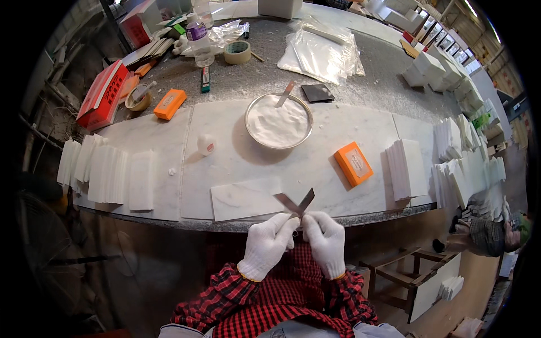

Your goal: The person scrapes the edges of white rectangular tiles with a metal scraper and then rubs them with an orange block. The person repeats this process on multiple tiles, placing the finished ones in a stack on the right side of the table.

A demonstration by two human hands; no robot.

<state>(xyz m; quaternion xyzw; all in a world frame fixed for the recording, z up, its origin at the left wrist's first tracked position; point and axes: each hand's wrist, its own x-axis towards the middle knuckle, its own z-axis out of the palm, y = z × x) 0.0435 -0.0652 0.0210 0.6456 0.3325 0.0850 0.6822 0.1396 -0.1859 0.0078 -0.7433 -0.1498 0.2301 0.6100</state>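
My left hand, in a white knitted glove, is closed with fingers pinched together at the table's front edge. Beside it my right hand, gloved alike, is closed the same way. Two thin flat metal blades rise from between the fingertips in a V, a left metal blade and a right metal blade. Their lower ends meet at the gloves and are partly hidden. Just beyond lies a flat white marble tile. Farther off stands a round metal bowl of white paste, with a scraper stuck in it.
Stacked white tiles stand at left and right. Orange boxes, a small white bottle, a dark square pad, a tape roll and plastic bags lie on the table. A person is at far right.
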